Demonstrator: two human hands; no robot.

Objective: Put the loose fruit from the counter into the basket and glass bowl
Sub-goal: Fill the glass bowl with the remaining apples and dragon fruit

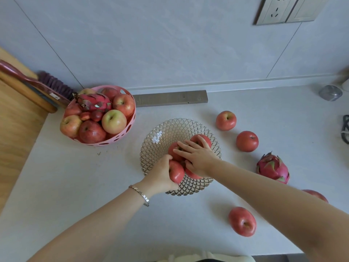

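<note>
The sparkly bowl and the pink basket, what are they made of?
The bowl looks like clear glass: the counter shows through its shiny diamond pattern. The pink basket looks like smooth plastic, probably: one even colour, round holes in its wall.

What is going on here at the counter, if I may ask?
A person is loading apples into the glass bowl. The left hand grips one apple at the bowl's near edge, while the right hand rests with spread fingers on the apples inside. The pink basket is heaped with fruit. Four loose apples and a dragon fruit lie on the counter to the right.
</note>
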